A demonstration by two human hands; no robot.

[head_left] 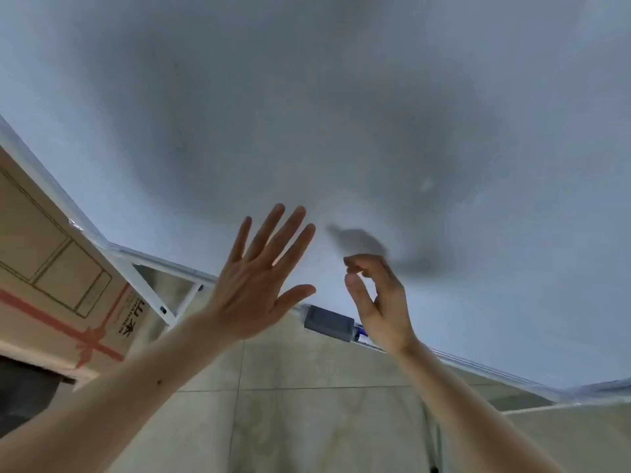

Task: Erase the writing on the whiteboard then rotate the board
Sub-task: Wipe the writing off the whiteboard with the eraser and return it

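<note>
The whiteboard (341, 114) fills most of the head view, its surface grey-white with no writing that I can make out. My left hand (259, 281) is raised flat in front of the board's lower part, fingers spread, holding nothing. My right hand (375, 298) is beside it to the right, fingers curled loosely toward the thumb, with nothing visible in it. Its shadow falls on the board just above. A grey eraser (327, 323) lies on the board's bottom tray rail (478, 365), between my two hands, next to a blue-capped marker (361, 333).
The board's white metal frame (143, 285) runs down at the left. A large cardboard box (51, 268) with red ribbon print stands to the left. Pale tiled floor (307, 421) lies below the board.
</note>
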